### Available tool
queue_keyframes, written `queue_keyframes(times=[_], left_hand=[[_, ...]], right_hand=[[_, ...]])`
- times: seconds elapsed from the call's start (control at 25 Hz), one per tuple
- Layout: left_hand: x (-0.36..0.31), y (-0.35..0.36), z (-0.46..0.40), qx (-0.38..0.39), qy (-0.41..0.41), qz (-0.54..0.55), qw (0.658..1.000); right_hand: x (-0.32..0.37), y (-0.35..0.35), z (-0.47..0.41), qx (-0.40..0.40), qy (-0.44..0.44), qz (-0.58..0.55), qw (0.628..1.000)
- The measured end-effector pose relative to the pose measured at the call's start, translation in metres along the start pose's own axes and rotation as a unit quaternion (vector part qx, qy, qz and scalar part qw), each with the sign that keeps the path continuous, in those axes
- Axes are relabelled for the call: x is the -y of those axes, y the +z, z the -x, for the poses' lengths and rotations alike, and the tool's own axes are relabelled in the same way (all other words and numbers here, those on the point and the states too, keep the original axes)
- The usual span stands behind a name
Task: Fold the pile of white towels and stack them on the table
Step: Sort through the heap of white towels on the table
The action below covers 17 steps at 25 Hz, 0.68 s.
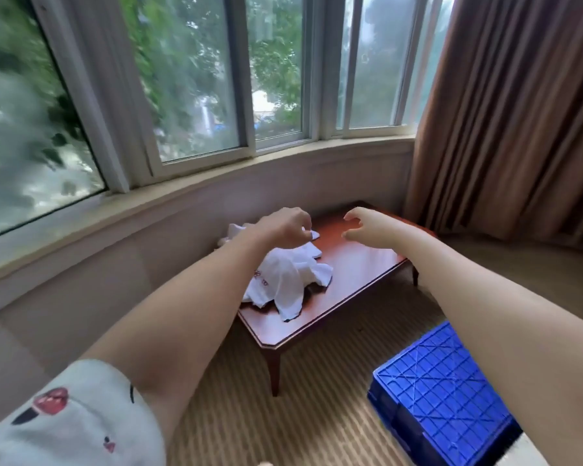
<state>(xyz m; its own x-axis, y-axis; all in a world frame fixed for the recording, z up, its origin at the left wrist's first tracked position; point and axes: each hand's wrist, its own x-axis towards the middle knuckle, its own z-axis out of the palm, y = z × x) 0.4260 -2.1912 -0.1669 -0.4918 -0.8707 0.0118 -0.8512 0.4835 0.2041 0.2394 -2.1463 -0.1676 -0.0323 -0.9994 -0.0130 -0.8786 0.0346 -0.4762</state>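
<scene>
Towels [288, 275] lie heaped directly under the left hand [285, 225], pinching a corner, while the right hand [367, 227] hovers open beside.

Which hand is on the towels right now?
The left hand: its fingers pinch a corner of the white towel pile. The right hand hovers open over bare table.
</scene>
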Motion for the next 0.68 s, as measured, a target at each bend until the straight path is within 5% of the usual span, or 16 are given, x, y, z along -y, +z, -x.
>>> queue_keyframes(times=[0.32, 0.68], left_hand=[[0.086, -0.025, -0.223, 0.026, 0.072, -0.018, 0.997], [0.169, -0.032, -0.365, 0.045, 0.061, -0.023, 0.997]], right_hand=[[-0.010, -0.012, -0.202, -0.032, 0.096, -0.034, 0.994], [-0.006, -0.010, -0.364, 0.010, 0.105, -0.027, 0.994]])
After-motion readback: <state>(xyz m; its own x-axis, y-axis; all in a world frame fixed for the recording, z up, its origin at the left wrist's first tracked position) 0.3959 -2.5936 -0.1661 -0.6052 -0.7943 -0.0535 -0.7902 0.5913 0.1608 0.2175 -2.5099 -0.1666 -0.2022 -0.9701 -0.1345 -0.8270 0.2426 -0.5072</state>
